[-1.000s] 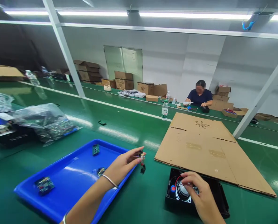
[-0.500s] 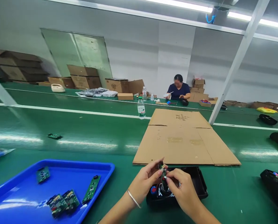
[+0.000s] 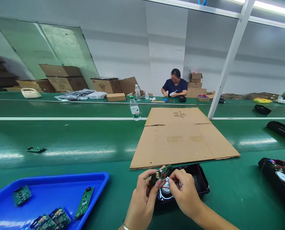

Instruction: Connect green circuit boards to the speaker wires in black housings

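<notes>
My left hand [image 3: 142, 195] grips a green circuit board [image 3: 163, 172] by its lower edge, tilted over a black speaker housing [image 3: 202, 180]. Close against the board, my right hand [image 3: 187, 193] pinches a small white plug [image 3: 167, 180], with a thin red wire showing below. Whether the plug is seated in the board, I cannot tell. Beneath my fingers, a round speaker [image 3: 165, 193] sits in the housing, partly covered by both hands.
To the left lies a blue tray [image 3: 101, 180] with several circuit boards. A flat cardboard sheet [image 3: 181, 153] lies beyond the housing. Another black housing [image 3: 274, 185] with a speaker stands at right. A water bottle [image 3: 134, 110] and a seated person [image 3: 174, 86] are farther back.
My left hand has turned the board from nearly upright to a sideways slant. My right hand keeps its pinch beside it. The view has shifted, and the far person's hands have moved.
</notes>
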{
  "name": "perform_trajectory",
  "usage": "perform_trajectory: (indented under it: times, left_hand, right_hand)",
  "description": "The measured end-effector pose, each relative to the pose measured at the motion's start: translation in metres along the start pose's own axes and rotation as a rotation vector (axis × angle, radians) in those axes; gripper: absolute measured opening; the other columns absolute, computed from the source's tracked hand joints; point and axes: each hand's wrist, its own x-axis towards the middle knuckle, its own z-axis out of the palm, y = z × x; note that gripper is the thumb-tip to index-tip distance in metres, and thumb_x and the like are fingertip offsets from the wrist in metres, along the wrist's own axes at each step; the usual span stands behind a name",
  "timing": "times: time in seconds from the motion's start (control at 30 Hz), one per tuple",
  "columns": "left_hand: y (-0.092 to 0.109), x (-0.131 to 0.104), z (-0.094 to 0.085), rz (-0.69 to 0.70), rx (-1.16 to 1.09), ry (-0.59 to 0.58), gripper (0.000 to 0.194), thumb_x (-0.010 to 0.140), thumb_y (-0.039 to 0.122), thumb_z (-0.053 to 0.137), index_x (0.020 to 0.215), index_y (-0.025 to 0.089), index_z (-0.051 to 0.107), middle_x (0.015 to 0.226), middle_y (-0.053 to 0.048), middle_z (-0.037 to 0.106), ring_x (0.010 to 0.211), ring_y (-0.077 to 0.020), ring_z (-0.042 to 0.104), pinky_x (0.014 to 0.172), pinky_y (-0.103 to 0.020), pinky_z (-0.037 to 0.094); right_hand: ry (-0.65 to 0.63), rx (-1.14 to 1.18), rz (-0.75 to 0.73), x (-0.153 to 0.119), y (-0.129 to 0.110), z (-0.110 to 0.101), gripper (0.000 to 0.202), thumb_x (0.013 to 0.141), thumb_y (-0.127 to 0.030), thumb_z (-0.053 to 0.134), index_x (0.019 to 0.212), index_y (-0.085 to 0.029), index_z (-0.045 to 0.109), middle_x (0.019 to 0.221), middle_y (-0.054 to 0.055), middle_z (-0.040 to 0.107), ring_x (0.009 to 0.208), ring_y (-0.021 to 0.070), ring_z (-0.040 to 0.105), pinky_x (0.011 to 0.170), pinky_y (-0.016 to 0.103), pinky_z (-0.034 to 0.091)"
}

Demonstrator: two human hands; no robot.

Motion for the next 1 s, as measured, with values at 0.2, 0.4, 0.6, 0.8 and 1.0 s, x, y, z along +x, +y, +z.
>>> perform_trajectory:
  times: [0.2, 0.4, 0.6, 0.8, 1.0]
  left_hand:
    - [0.002, -0.004, 0.005, 0.048, 0.029, 0.015, 0.024, 0.079, 0.042, 0.045, 0.094, 0.023, 0.04, 0.107, -0.009, 0.061, 0.095, -0.0222, 0.06, 0.074, -0.031, 0.051]
    - [-0.01, -0.009, 0.008, 0.148, 0.108, 0.051, 0.016, 0.081, 0.035, 0.046, 0.092, 0.024, 0.044, 0.113, -0.008, 0.06, 0.103, -0.0212, 0.056, 0.081, -0.032, 0.05]
    - [-0.019, -0.009, 0.01, 0.294, 0.17, 0.068, 0.014, 0.081, 0.033, 0.045, 0.094, 0.026, 0.047, 0.112, -0.005, 0.061, 0.1, -0.0197, 0.058, 0.078, -0.029, 0.052]
    - [-0.009, -0.012, 0.012, 0.159, 0.147, 0.12, 0.017, 0.081, 0.033, 0.046, 0.094, 0.022, 0.047, 0.107, -0.01, 0.062, 0.093, -0.0203, 0.062, 0.073, -0.029, 0.053]
    - [-0.004, -0.013, 0.013, 0.172, 0.079, 0.12, 0.018, 0.081, 0.029, 0.046, 0.097, 0.02, 0.049, 0.108, -0.01, 0.062, 0.098, -0.0207, 0.059, 0.078, -0.03, 0.052]
  right_hand:
    - [-0.006, -0.034, -0.035, 0.002, 0.0, -0.001, 0.02, 0.077, -0.021, 0.04, 0.058, -0.017, 0.044, 0.055, -0.002, 0.045, 0.059, 0.01, 0.041, 0.053, 0.02, 0.029]
    - [0.009, -0.096, -0.093, 0.001, -0.002, 0.0, 0.018, 0.073, -0.017, 0.039, 0.055, -0.017, 0.038, 0.052, -0.003, 0.041, 0.056, 0.0096, 0.037, 0.054, 0.021, 0.026]
    - [-0.005, -0.12, -0.05, -0.001, -0.002, 0.0, 0.016, 0.072, -0.015, 0.039, 0.056, -0.017, 0.037, 0.053, -0.003, 0.042, 0.058, 0.0104, 0.038, 0.054, 0.021, 0.025]
    - [0.046, -0.162, -0.144, -0.003, -0.001, 0.002, 0.016, 0.072, -0.013, 0.038, 0.057, -0.017, 0.034, 0.053, -0.002, 0.041, 0.056, 0.0103, 0.035, 0.054, 0.022, 0.025]
    - [0.055, -0.153, -0.22, -0.003, -0.001, 0.002, 0.014, 0.071, -0.011, 0.036, 0.059, -0.016, 0.033, 0.053, -0.003, 0.041, 0.054, 0.0097, 0.034, 0.055, 0.022, 0.026]
